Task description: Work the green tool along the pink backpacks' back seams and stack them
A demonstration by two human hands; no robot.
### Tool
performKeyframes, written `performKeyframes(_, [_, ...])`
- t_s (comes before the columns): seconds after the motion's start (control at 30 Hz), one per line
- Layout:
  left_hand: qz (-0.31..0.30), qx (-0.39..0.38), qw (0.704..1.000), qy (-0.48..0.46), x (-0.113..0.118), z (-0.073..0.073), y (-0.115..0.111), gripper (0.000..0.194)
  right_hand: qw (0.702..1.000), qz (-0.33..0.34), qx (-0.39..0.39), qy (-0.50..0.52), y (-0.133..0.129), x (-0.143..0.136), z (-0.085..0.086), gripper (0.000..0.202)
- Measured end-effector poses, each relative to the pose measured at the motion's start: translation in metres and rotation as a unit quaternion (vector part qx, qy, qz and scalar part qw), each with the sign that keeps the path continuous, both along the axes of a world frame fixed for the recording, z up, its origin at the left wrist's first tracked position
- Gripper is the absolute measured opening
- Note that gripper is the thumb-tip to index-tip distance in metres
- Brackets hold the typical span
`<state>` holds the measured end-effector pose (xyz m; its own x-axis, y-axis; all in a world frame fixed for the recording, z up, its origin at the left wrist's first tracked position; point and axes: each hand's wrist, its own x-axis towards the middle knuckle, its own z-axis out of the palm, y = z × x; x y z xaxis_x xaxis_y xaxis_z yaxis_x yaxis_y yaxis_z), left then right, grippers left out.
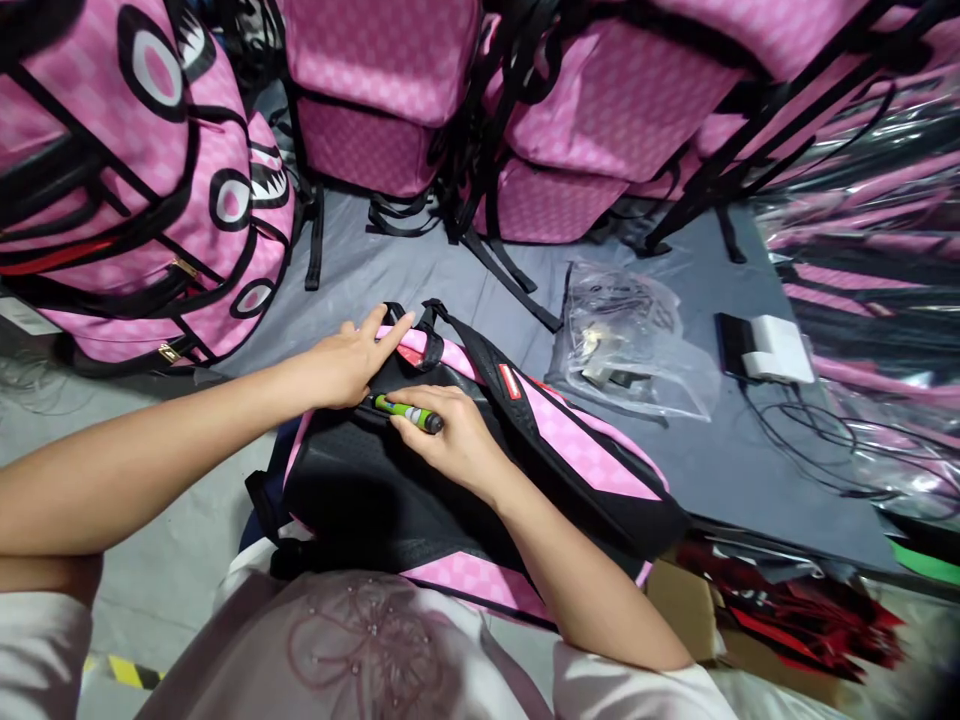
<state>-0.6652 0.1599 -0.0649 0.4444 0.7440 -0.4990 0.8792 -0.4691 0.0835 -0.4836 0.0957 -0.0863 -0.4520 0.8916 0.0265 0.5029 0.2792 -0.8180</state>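
A black and pink backpack lies across the table's near edge in front of me, its black back panel and straps facing up. My right hand grips a green marker pen with a dark end, its other end pointing left at the black panel. Whether the tip touches the fabric I cannot tell. My left hand rests on the backpack's top end beside the carry loop, fingers spread and pressing on the pink edge. The pen's tip lies close to that hand.
Pink checked backpacks stand along the back, and more with eye and teeth patterns are stacked at left. A clear plastic bag of small parts, a white charger and cables lie at right. Below stands a cardboard box.
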Motion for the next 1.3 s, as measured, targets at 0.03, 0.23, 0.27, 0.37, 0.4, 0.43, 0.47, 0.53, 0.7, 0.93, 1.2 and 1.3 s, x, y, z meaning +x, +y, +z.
performKeyframes(0.03, [-0.002, 0.001, 1.000, -0.002, -0.001, -0.002, 0.001, 0.113, 1.000, 0.001, 0.001, -0.001, 0.000, -0.002, -0.001, 0.020])
performKeyframes(0.23, [0.000, 0.020, 1.000, -0.010, -0.002, -0.007, 0.001, 0.106, 0.998, -0.023, -0.001, -0.060, -0.001, -0.010, 0.001, 0.020])
performKeyframes(0.27, [0.000, 0.019, 1.000, -0.009, -0.002, -0.007, 0.001, 0.106, 0.998, -0.027, 0.000, -0.059, -0.001, -0.011, 0.002, 0.020])
performKeyframes(0.37, [0.006, 0.010, 1.000, -0.011, -0.002, -0.005, 0.002, 0.105, 0.999, -0.021, -0.007, -0.045, -0.001, -0.013, 0.003, 0.019])
performKeyframes(0.4, [0.009, 0.006, 1.000, -0.012, -0.002, -0.005, 0.002, 0.105, 0.998, -0.022, -0.010, -0.049, -0.001, -0.014, 0.004, 0.019])
performKeyframes(0.43, [0.010, 0.003, 1.000, -0.014, -0.002, -0.005, 0.002, 0.106, 0.998, -0.030, -0.011, -0.060, -0.001, -0.014, 0.004, 0.019])
performKeyframes(0.47, [0.011, 0.002, 1.000, -0.013, -0.002, -0.005, 0.003, 0.107, 0.996, -0.044, -0.009, -0.074, -0.002, -0.014, 0.005, 0.019])
performKeyframes(0.53, [0.006, 0.006, 1.000, -0.008, -0.002, -0.005, 0.003, 0.108, 0.994, -0.065, -0.006, -0.089, -0.003, -0.015, 0.005, 0.018])
performKeyframes(0.7, [-0.005, 0.026, 1.000, -0.003, -0.002, -0.008, 0.003, 0.106, 0.995, -0.066, -0.013, -0.073, -0.005, -0.018, 0.004, 0.019])
performKeyframes(0.93, [-0.005, 0.035, 0.999, -0.023, -0.004, -0.013, 0.002, 0.102, 0.996, -0.026, -0.078, 0.016, 0.003, -0.011, 0.005, 0.029])
performKeyframes(1.2, [0.007, 0.034, 0.999, -0.031, -0.005, -0.014, 0.001, 0.103, 0.992, 0.009, -0.115, 0.046, 0.011, -0.006, 0.005, 0.041])
performKeyframes(1.3, [0.002, 0.040, 0.998, -0.038, -0.005, -0.015, 0.000, 0.100, 0.993, -0.004, -0.115, 0.037, 0.012, -0.008, 0.006, 0.039])
